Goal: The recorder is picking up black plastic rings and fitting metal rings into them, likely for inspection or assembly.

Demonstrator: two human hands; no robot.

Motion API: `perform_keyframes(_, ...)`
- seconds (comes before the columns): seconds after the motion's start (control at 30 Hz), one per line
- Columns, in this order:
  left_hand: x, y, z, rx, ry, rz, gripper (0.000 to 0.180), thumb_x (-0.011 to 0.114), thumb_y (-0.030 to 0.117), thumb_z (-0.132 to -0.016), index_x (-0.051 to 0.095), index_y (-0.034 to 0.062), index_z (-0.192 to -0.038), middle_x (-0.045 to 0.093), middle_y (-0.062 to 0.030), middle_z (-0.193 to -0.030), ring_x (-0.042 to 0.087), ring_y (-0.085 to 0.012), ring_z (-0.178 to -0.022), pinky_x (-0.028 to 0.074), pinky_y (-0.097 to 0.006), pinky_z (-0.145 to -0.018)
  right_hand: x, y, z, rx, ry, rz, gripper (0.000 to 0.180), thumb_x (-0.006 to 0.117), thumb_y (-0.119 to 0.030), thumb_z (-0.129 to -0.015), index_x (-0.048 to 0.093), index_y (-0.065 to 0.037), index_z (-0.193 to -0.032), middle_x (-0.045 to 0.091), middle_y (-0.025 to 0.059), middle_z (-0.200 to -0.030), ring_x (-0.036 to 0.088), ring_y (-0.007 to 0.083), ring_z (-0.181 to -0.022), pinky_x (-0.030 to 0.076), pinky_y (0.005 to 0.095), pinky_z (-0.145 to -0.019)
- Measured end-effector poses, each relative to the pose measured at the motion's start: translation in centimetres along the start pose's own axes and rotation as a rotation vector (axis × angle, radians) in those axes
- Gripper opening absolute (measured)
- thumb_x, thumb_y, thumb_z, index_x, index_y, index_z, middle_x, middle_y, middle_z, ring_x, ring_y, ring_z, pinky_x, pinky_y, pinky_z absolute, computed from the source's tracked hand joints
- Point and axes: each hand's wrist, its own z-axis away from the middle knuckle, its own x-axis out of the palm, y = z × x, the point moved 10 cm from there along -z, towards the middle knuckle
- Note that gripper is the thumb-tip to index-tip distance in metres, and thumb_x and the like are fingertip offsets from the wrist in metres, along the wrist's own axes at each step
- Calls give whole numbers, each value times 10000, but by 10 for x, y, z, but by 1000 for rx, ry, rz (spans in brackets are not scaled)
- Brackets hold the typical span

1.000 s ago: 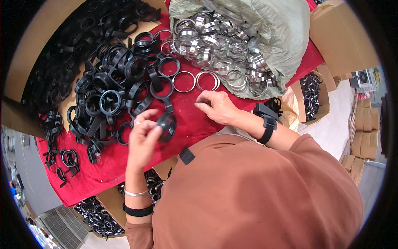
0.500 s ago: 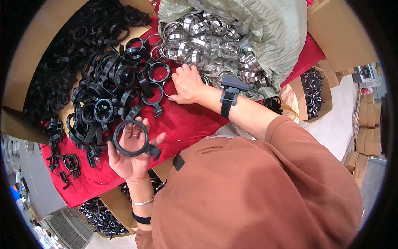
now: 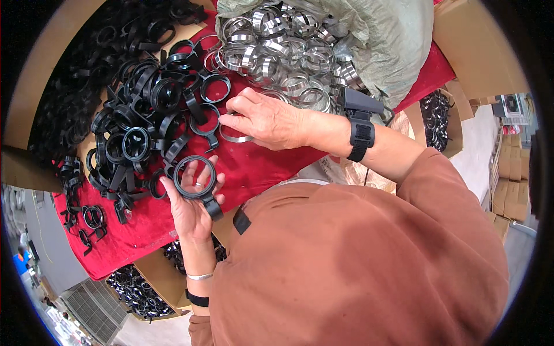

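Note:
My left hand (image 3: 193, 214), palm up, holds a black plastic ring (image 3: 196, 197) with a short tab on its lower right side. The fingers curl behind the ring and the thumb lies along its left. Above and to the right, my right hand (image 3: 268, 122) pinches a thin shiny metal ring (image 3: 236, 139) just over the red cloth. Part of that ring is hidden by the fingers. A heap of tabbed black rings (image 3: 135, 144) lies left of my hands. Beyond my right hand spreads a pile of loose metal rings (image 3: 294, 83).
A red cloth (image 3: 254, 173) covers the table. The metal rings spill from a grey-green sack (image 3: 398, 46). At the left, a cardboard box (image 3: 29, 173) holds many black parts. More boxes of black parts stand below the table and at the right (image 3: 456, 130).
My right hand has drawn back toward me and lifted a metal ring from beside the pile. My left hand has moved slightly right, still holding the black ring.

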Motion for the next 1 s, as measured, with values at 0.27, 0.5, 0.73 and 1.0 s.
perform_keyframes(0.27,4,5,-10,128,262,-413,562,655,84,-768,383,-96,-1226,518,-244,-1185,614,-244,-930,545,-303,-732,-44,-4,10,80,186,-310,760,789,-137,-528,438,-10,-1191,441,180,-1091,457,345,-977,427,397,-836)
perform_keyframes(0.5,52,-6,-18,186,62,-334,513,608,40,-795,352,23,-1239,543,-242,-1106,633,-253,-848,553,-335,-691,-52,-4,22,197,309,-354,792,819,-156,-547,435,-1,-1223,447,198,-1121,483,342,-1004,424,398,-864)
perform_keyframes(0.73,39,-2,-21,162,208,-567,480,602,32,-799,354,6,-1210,611,-189,-922,648,-253,-696,567,-333,-610,-46,-19,21,246,181,-347,784,757,-98,-590,378,-24,-1272,426,208,-1114,463,368,-1030,415,422,-888)
perform_keyframes(1.0,26,8,-25,67,189,-554,407,592,179,-832,422,-37,-1132,608,-193,-910,626,-213,-667,563,-308,-541,-39,-26,9,154,-23,-274,719,746,-83,-610,435,-48,-1257,466,191,-1100,533,334,-931,493,395,-747)
